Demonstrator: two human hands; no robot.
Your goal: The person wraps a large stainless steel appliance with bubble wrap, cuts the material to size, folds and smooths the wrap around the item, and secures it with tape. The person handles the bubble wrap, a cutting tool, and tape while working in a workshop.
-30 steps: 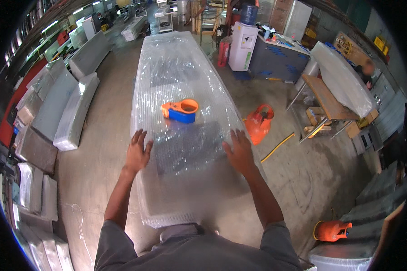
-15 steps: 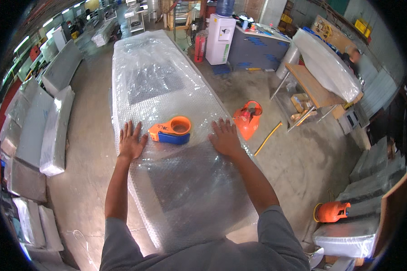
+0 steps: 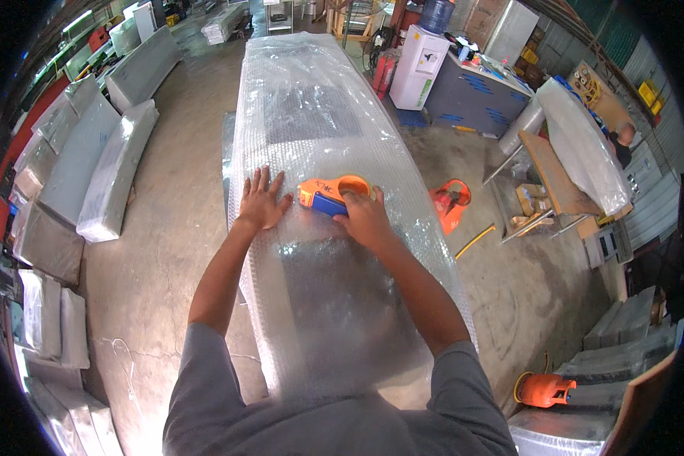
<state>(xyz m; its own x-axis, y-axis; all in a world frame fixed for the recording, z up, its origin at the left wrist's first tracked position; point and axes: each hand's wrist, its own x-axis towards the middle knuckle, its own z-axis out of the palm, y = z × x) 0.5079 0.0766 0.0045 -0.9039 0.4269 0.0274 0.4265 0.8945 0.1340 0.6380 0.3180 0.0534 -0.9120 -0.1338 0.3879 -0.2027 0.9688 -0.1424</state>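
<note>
A long panel-like item wrapped in bubble wrap [image 3: 319,159] stretches away in front of me. On its left part my left hand [image 3: 262,202] lies flat with the fingers spread, holding nothing. My right hand [image 3: 366,218] grips the right end of an orange and blue tape dispenser [image 3: 321,188], thumb on the near side and fingers at its ring. The dispenser rests on the wrap, between my two hands. Part of it is hidden behind my right fingers.
Wrapped panels [image 3: 118,178] stand along the left. At the right are an orange gas cylinder [image 3: 449,205] on the floor, a yellow hose [image 3: 476,242], a wooden-topped table [image 3: 558,178] and a person [image 3: 622,144]. A second orange cylinder [image 3: 543,390] lies lower right. A water dispenser [image 3: 418,68] stands farther back.
My right hand has lifted off the wrap, moved left and closed on the tape dispenser. The left hand stays flat on the wrap. The whole view has shifted with my head.
</note>
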